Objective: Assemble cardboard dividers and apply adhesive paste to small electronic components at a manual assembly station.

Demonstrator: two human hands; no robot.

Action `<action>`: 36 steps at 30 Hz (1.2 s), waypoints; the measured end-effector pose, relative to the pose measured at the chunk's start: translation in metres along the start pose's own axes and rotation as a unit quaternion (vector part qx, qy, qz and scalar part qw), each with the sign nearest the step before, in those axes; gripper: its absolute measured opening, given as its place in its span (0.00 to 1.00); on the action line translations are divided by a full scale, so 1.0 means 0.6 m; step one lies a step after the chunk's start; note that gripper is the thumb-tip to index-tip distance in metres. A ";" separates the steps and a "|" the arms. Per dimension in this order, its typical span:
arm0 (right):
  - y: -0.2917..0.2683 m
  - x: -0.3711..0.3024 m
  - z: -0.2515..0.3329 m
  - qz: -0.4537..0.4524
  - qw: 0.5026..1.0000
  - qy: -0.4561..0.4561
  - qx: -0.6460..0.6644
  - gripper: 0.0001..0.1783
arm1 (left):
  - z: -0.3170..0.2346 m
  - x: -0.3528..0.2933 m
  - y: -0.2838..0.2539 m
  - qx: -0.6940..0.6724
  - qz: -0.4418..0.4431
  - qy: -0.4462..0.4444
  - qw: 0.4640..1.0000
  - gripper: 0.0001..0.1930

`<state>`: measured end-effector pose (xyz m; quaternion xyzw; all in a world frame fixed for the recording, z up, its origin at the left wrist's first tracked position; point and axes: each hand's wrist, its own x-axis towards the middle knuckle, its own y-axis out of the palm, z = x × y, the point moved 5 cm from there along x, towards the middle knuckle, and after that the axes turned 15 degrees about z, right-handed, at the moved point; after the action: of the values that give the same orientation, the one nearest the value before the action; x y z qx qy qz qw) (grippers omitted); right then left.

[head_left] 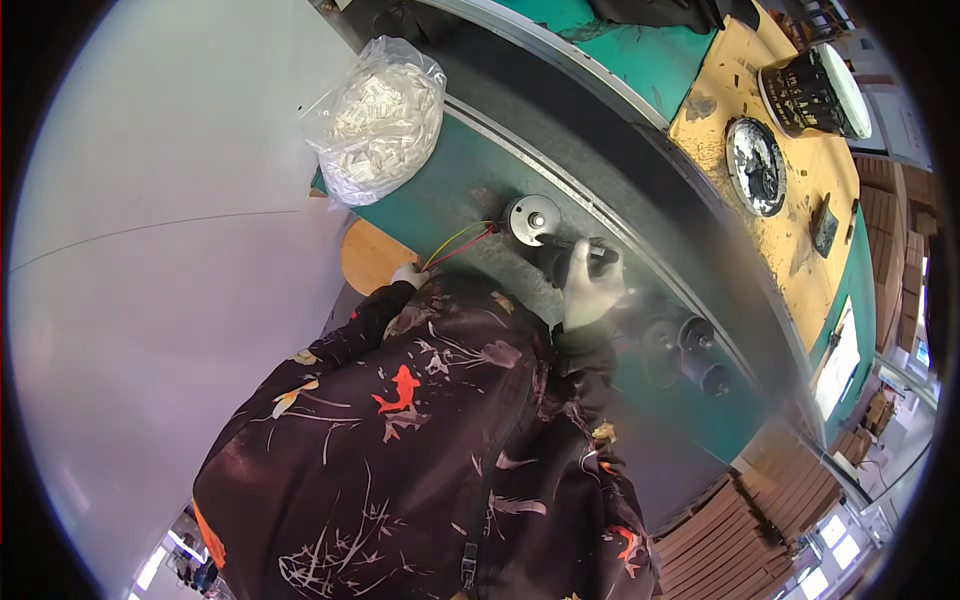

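Note:
A round motor [533,219] with a silver end face and a central shaft stands on the green bench mat. Red and yellow wires [458,245] run from its side to my left hand [408,275]. That gloved hand is closed on the wires, partly hidden by my dark patterned clothing. In a white glove, my right hand [592,290] is closed round a black handheld tool [598,254]. Its narrow end reaches the motor's face at the lower right; its exact kind is not clear. Just below, a dark round part is half hidden behind the hand.
A clear bag [385,125] of small white pieces lies at the left. More dark motors [696,335] stand to the right. Beyond a metal rail [560,175] and dark belt are a black-smeared bucket [815,90], a round lid [755,167] and a scraper [825,226].

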<state>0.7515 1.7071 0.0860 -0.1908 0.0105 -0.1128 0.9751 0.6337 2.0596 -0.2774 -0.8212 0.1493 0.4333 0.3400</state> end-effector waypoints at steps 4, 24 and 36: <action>-0.002 -0.003 -0.002 -0.007 1.000 -0.002 0.008 0.09 | 0.000 0.002 -0.002 0.001 -0.008 0.004 1.000 0.24; 0.012 -0.007 -0.029 0.040 0.999 0.035 0.013 0.08 | -0.032 -0.037 -0.029 0.031 0.014 -0.012 0.999 0.22; -0.046 -0.041 0.017 -0.084 0.990 0.041 0.102 0.09 | -0.380 -0.234 -0.186 0.277 -0.079 0.104 0.952 0.32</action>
<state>0.7219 1.6918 0.1054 -0.0858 0.0230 -0.2024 0.9753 0.7514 1.9766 -0.0256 -0.7448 0.2322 0.2588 0.5696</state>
